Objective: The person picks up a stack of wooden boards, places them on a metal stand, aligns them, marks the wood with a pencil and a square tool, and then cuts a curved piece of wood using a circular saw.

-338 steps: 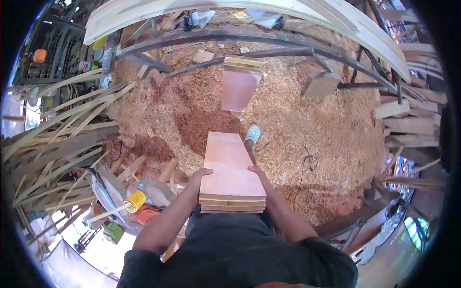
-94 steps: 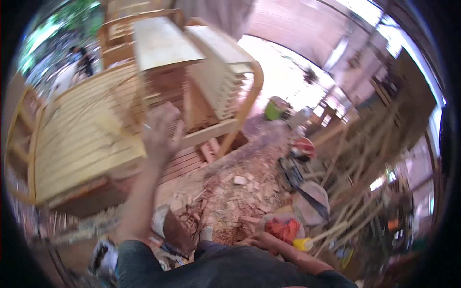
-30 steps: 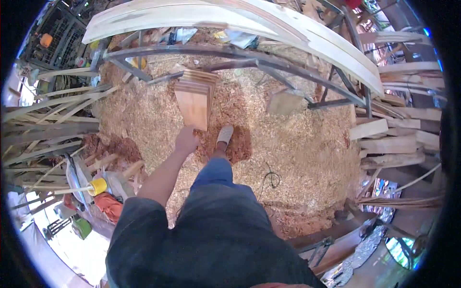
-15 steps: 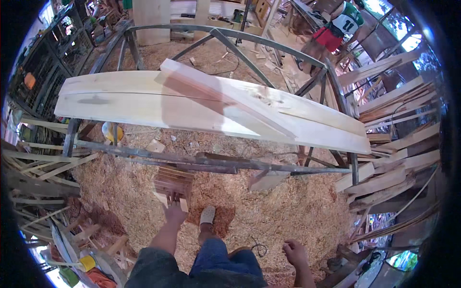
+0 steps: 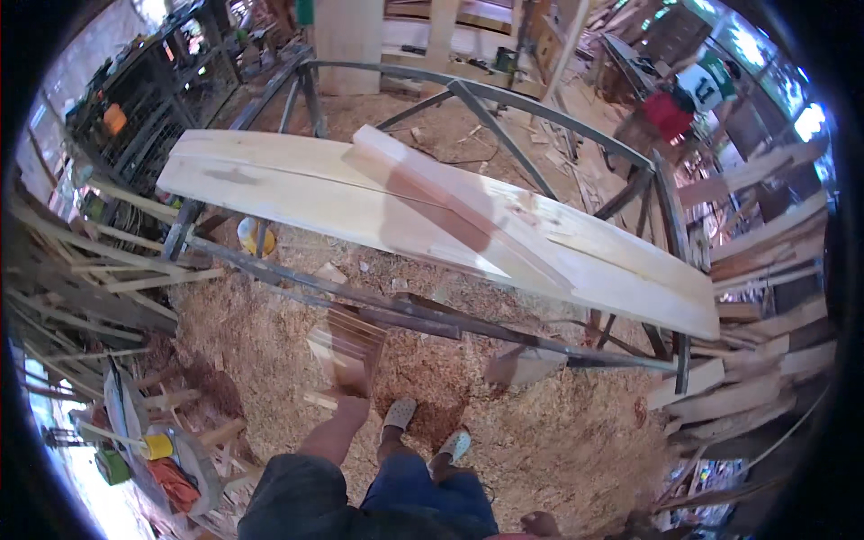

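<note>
Readable marking: one number (image 5: 707, 88), on the back of a shirt (image 5: 694, 79). Wearer: a co-worker (image 5: 681, 101), upper right of the head view, leaning over. Number: two digits, dark, large against the cloth, side by side on a white ground; green shows near the shoulders. Digits sit aslant, following the leaning body. Finer print on the shirt: too small to tell. Lettering on other things: none readable at this size.
</note>
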Tool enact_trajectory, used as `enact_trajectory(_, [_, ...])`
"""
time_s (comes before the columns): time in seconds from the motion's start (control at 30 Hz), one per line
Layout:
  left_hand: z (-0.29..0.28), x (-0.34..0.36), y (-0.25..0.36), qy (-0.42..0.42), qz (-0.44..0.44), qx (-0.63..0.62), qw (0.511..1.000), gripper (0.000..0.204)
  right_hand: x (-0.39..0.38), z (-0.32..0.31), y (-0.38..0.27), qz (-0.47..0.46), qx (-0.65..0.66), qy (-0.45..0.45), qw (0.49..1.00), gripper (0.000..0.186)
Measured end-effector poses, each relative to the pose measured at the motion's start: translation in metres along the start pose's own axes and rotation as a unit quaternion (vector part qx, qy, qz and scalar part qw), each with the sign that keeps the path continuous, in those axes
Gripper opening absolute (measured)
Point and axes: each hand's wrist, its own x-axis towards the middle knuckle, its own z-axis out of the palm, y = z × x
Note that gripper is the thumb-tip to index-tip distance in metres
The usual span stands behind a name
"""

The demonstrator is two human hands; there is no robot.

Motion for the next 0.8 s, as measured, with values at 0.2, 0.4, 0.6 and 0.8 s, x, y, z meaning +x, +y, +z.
enact_trajectory(0.2, [-0.089, -0.059, 0.137, -0.062, 0.136, 0.127, 0.981, 0.029, 0.028, -0.058, -0.081, 0.011, 0.091, 0.163, 0.982, 0.034])
enact_trajectory(0.4, [-0.189, -0.178, 0.296, -0.062, 0.227, 0.157, 0.959, 0.024, 0.061, -0.056, -0.065, -0.005, 0.268, 0.192, 0.944, 0.027])
enact_trajectory(0.6, [-0.309, -0.279, 0.350, 0.022, 0.337, -0.103, 0.935, 0.024, 0.058, -0.028, 0.028, 0.169, 0.607, 0.179, 0.756, 0.032])
enact_trajectory(0.8, [-0.354, -0.239, 0.280, 0.073, 0.270, -0.400, 0.873, 0.054, -0.021, -0.129, -0.047, -0.103, 0.892, 0.274, 0.345, 0.083])
